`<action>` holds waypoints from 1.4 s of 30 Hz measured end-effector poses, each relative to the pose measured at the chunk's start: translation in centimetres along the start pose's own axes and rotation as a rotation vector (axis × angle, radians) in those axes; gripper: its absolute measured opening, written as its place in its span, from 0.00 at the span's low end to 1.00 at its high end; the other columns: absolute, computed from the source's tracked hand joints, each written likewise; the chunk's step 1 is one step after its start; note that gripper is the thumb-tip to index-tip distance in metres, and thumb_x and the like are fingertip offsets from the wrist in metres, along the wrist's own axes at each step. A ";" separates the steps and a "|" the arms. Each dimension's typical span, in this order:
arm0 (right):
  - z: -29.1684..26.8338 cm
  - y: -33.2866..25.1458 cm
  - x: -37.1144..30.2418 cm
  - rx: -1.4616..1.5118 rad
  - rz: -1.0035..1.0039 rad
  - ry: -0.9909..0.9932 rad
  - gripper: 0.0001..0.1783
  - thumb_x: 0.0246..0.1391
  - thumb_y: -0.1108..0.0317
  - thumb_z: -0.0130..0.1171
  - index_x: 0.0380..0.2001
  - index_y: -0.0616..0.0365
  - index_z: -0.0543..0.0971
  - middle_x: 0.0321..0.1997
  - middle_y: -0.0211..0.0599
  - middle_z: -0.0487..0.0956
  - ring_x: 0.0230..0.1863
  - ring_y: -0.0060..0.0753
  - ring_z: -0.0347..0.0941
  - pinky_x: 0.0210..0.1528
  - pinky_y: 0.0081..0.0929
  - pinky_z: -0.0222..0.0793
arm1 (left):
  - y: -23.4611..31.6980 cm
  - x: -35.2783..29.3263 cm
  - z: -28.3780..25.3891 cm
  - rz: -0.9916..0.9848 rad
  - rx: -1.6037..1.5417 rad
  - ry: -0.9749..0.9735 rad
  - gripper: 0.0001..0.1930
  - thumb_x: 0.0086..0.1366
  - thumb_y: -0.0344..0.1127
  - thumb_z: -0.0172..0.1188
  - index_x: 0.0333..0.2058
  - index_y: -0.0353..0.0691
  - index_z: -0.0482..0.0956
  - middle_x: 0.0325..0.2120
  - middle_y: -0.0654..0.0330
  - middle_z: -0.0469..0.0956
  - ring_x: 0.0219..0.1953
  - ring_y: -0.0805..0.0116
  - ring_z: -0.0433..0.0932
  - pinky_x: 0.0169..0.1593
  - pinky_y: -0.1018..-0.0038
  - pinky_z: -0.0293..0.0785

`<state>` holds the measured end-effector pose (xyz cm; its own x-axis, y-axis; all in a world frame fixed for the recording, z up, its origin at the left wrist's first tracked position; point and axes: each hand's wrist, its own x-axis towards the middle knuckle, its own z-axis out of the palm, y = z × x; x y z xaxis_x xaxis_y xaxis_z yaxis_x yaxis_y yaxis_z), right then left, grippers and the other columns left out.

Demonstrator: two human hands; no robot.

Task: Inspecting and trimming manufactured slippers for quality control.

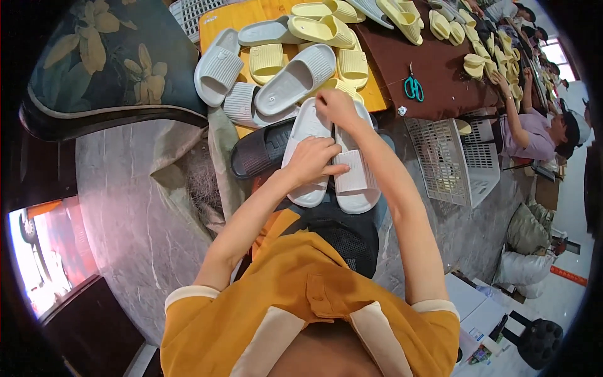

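Note:
A pair of pale grey slide slippers lies side by side on my lap, toes toward me. My left hand [312, 159] rests over the strap of the left slipper [310, 120], fingers curled on it and thumb stretched toward the ribbed strap of the right slipper [357, 200]. At the far heel end, my right hand [339, 107] is closed in a pinch over the inner edge of the left slipper. Whatever its fingertips hold is hidden. Just left of the pair, a black slide slipper [259, 152] lies partly underneath.
Grey and yellow slippers crowd the yellow table [220, 24] ahead. Teal-handled scissors [412, 87] lie on the brown table [386, 56]. A white plastic basket [440, 160] stands right, a floral chair [119, 63] left, beside an open sack [188, 166]. A co-worker [534, 132] handles yellow slippers.

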<state>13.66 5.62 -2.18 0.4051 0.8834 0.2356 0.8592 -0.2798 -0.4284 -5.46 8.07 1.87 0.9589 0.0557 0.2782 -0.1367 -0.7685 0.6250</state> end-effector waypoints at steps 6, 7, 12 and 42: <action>-4.0 0.9 0.7 0.805 0.499 0.251 0.12 0.56 0.67 0.58 0.38 0.68 0.79 0.31 0.40 0.81 0.32 0.29 0.81 0.32 0.24 0.74 | -0.3 0.0 -0.3 0.001 -0.017 -0.022 0.23 0.58 0.58 0.60 0.28 0.39 0.75 0.26 0.55 0.74 0.33 0.53 0.76 0.39 0.61 0.70; -5.6 1.8 0.3 0.782 0.505 0.350 0.12 0.55 0.68 0.59 0.38 0.67 0.79 0.32 0.41 0.81 0.32 0.29 0.81 0.32 0.24 0.74 | -0.3 -0.1 -0.3 0.006 -0.031 -0.004 0.23 0.58 0.58 0.60 0.28 0.40 0.74 0.26 0.56 0.73 0.32 0.53 0.75 0.38 0.61 0.69; -9.1 13.5 -6.3 0.727 0.933 0.648 0.09 0.55 0.67 0.62 0.30 0.62 0.79 0.27 0.32 0.80 0.29 0.20 0.76 0.27 0.17 0.70 | 0.0 0.2 -0.7 -0.003 -0.024 -0.023 0.23 0.57 0.56 0.62 0.27 0.40 0.73 0.25 0.57 0.72 0.32 0.53 0.74 0.37 0.62 0.68; -12.7 -3.5 -20.4 0.495 0.593 0.175 0.33 0.50 0.60 0.67 0.58 0.62 0.71 0.42 0.42 0.79 0.35 0.34 0.76 0.40 0.30 0.73 | 1.7 -2.5 -1.3 -0.060 0.175 0.143 0.43 0.56 0.50 0.64 0.65 0.38 0.58 0.60 0.46 0.59 0.64 0.46 0.56 0.68 0.54 0.49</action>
<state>6.32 -16.20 5.63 0.8304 0.5559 -0.0380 0.2618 -0.4494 -0.8541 -8.42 7.50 3.22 0.9172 0.1852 0.3527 -0.0230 -0.8593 0.5109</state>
